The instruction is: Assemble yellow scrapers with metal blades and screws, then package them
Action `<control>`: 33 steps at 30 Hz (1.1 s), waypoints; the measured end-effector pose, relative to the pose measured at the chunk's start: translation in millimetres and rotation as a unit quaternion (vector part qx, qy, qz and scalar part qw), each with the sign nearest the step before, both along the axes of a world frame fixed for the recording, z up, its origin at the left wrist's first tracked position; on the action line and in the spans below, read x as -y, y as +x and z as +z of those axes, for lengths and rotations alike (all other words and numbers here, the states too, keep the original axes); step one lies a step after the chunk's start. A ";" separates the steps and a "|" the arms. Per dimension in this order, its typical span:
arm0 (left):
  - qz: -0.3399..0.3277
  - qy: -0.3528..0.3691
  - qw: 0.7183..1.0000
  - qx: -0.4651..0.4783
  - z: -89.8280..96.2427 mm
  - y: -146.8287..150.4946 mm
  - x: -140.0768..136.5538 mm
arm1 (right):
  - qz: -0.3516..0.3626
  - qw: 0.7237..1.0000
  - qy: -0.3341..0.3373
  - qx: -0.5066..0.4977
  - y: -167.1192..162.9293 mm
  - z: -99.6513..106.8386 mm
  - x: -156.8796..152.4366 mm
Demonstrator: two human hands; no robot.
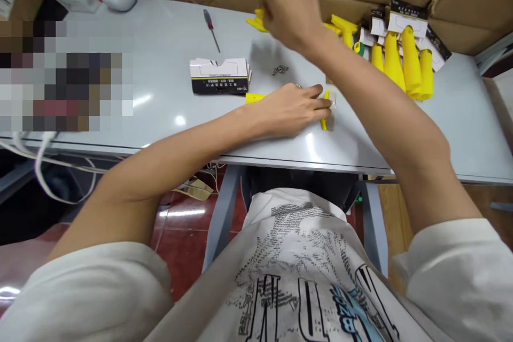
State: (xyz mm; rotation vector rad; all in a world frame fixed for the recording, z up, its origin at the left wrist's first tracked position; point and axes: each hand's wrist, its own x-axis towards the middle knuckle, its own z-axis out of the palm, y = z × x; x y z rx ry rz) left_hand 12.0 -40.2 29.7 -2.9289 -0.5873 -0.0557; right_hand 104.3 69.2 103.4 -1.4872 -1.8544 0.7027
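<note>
The left hand [292, 109] stretches its fingers [320, 103] over a yellow tool [324, 123], grip hidden; beyond them curls the right hand [292, 6], contents unclear.

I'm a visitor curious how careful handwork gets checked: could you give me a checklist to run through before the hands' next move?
1. Left hand on the yellow head piece: ok, fingers lie over it.
2. Yellow handle joined to that piece: cannot tell, the hand hides between.
3. Right hand empty: cannot tell, raised and curled.
4. Small metal parts gathered: ok, one small pile.
5. Screwdriver in hand: not ok, lying on the table.
</note>
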 end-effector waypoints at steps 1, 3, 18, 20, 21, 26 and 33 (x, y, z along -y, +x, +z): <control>0.002 -0.005 1.000 0.003 0.7 -0.9 -0.7 | 0.003 0.999 0.031 0.022 14.2 9.1 4.9; 0.007 -0.014 1.000 0.009 -0.3 -2.4 -2.3 | -0.003 0.996 0.080 0.040 54.1 26.5 17.3; 0.036 0.023 0.988 0.147 -23.2 -13.5 -4.5 | 0.102 0.954 -0.122 -0.256 213.7 -42.9 65.6; 0.034 0.009 0.985 0.170 -23.6 -16.6 -7.1 | 0.120 0.948 -0.149 -0.254 207.9 -51.8 74.3; 0.035 0.001 0.983 0.180 -24.1 -17.8 -8.7 | 0.125 0.947 -0.148 -0.255 205.0 -54.2 76.9; 0.054 -0.048 0.973 0.221 -31.4 -19.7 -16.8 | 0.095 0.955 -0.084 -0.268 189.6 -55.3 80.1; 0.062 -0.054 0.954 0.287 -47.9 -21.9 -27.9 | 0.085 0.954 -0.127 -0.257 172.1 -61.3 91.2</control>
